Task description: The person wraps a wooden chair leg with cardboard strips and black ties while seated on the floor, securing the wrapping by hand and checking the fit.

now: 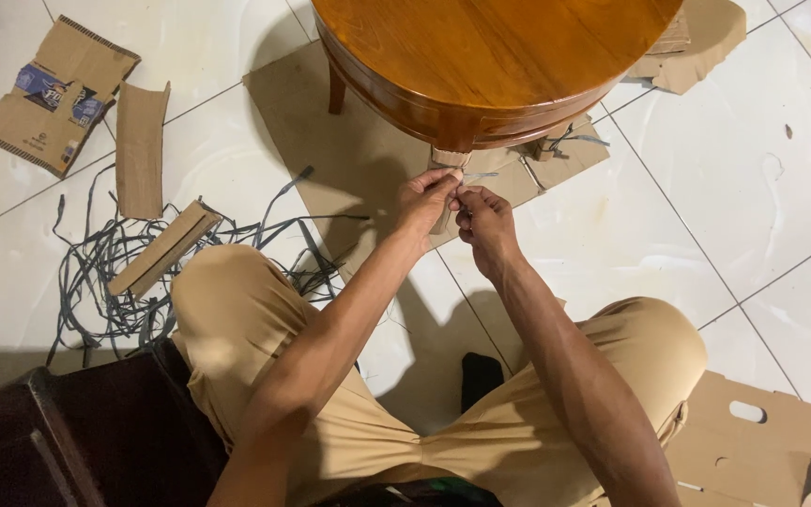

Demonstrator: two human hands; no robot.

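A round, polished wooden table [490, 56] stands on a cardboard sheet [330, 141] on the tiled floor. One of its legs [447, 160], wrapped in cardboard, is just below the tabletop's rim. My left hand [427, 200] and my right hand [483, 221] are close together at this leg, both pinching a thin grey strap [477, 176] that runs around the wrapping. My knees in tan trousers frame the lower view.
A tangle of grey straps [110, 272] lies on the floor at left, with folded cardboard pieces [163, 249] and a flattened box [53, 94]. More cardboard lies at top right [696, 42] and bottom right [753, 441]. A dark chair [58, 432] is at lower left.
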